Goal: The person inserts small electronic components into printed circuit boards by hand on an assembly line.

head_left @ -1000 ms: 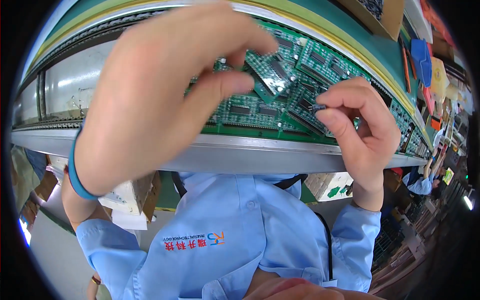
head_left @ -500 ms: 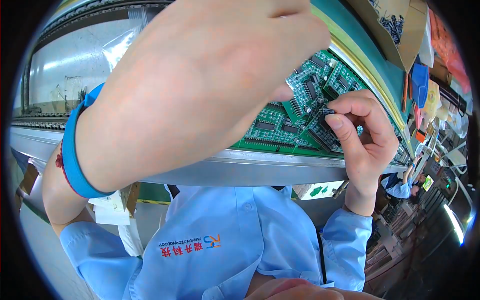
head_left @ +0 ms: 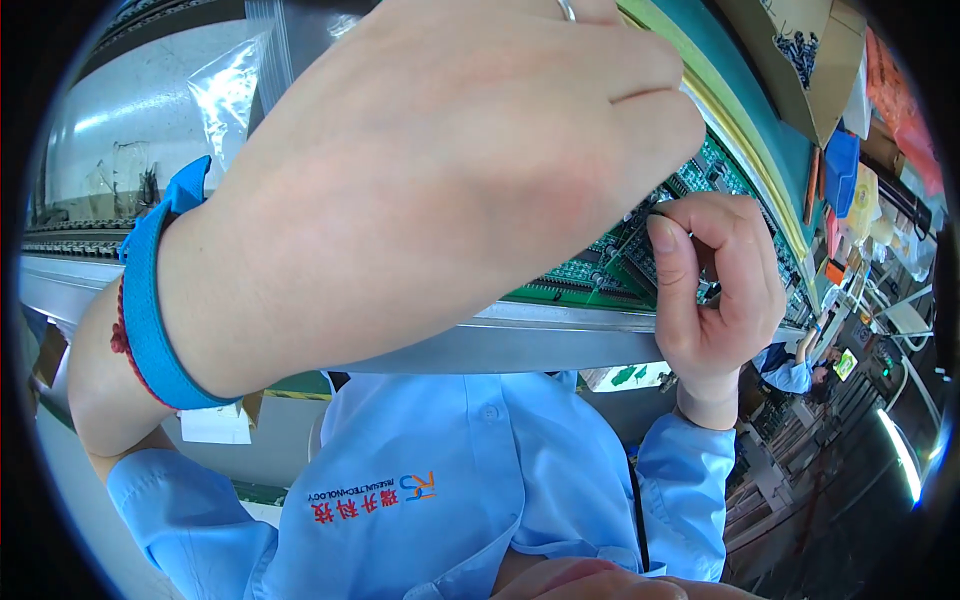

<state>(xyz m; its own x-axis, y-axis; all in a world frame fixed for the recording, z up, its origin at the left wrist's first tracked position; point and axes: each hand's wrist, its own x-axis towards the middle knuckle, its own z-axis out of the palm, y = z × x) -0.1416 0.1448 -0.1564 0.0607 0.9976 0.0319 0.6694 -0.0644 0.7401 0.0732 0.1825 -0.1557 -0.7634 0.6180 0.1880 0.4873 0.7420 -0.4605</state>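
My left hand (head_left: 500, 170) spreads large across the middle, its back toward me. It reaches over several green circuit boards (head_left: 562, 288) and covers much of them. A ring shows on one finger, but the fingertips are hidden. A blue wrist strap (head_left: 158, 310) circles that wrist. On the right, my right hand (head_left: 728, 275) is closed in a pinch, thumb against forefinger, over the boards' right part. A small dark component (head_left: 657, 211) shows at those fingertips, its exact kind too small to tell. Black chips and rows of pins stand on the boards.
A metal rail (head_left: 560, 318) runs along the near edge of the boards. Clear plastic bags (head_left: 225, 95) lie at the upper left. A cardboard box (head_left: 835, 70) with small black parts stands at the upper right, near a blue bin (head_left: 840, 165). Another person (head_left: 790, 370) sits farther right.
My left hand has shifted right and slightly down, covering more of the boards. My right hand has moved a little left, still pinched.
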